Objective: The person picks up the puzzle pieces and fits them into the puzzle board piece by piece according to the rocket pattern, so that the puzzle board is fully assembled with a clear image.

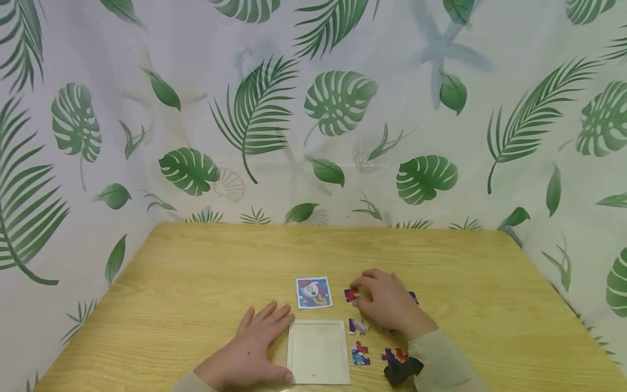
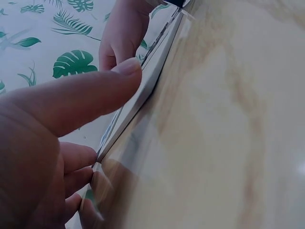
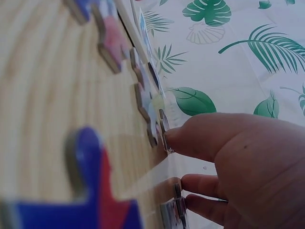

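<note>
My left hand (image 1: 257, 348) lies on the table with its fingers spread and straight. Its fingertips and thumb touch the left side of a pale, shallow puzzle tray (image 1: 318, 354), which holds no pieces. Above the tray's right side, my right hand (image 1: 387, 305) bends over the jigsaw pieces. Its thumb and index finger pinch a red and purple puzzle piece (image 1: 350, 294) near the table surface. In the right wrist view, the other fingers rest by more puzzle pieces (image 3: 171, 212). Part of the group is hidden under this hand.
A small picture card (image 1: 314, 293) with a cartoon figure lies just beyond the tray. Loose puzzle pieces (image 1: 361, 354) are spread along the tray's right side. The wooden table (image 1: 220, 261) meets a leaf-patterned curtain (image 1: 274, 179) at the back.
</note>
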`<state>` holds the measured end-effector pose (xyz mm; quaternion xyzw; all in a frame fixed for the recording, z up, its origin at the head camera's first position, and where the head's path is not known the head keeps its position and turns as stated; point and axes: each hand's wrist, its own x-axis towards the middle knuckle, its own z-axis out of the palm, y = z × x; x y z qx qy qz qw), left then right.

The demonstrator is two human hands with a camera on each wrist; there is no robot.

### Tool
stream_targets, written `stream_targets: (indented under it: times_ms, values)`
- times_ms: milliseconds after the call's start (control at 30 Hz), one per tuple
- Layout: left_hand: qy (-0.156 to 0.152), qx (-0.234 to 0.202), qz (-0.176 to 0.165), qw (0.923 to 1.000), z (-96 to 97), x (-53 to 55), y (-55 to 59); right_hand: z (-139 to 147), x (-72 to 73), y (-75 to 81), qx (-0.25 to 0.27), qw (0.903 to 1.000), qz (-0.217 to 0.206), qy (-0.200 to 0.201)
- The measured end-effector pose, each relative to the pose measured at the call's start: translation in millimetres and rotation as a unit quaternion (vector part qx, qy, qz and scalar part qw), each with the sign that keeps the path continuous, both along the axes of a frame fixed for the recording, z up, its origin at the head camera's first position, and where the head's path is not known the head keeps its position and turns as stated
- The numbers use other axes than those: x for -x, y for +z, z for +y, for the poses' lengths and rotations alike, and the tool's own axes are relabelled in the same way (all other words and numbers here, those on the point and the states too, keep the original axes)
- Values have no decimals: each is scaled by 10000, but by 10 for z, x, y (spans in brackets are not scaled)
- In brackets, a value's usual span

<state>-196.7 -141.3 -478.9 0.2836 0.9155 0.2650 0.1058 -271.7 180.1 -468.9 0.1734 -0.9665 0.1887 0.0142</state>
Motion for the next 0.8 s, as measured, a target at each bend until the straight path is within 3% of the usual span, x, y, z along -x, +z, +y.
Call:
stream_targets:
  times_ms: [167, 433, 800]
  values:
    - [-95, -9, -79, 9999, -4, 0, -14, 20, -31, -31, 36, 9999, -134, 10]
    - [-160, 7, -126, 9998, -51, 48, 18, 16, 12, -4, 41, 9999, 149, -24]
    - [-146, 0, -144, 9998, -55, 33, 15, 0, 16, 23, 103, 9999, 72, -9]
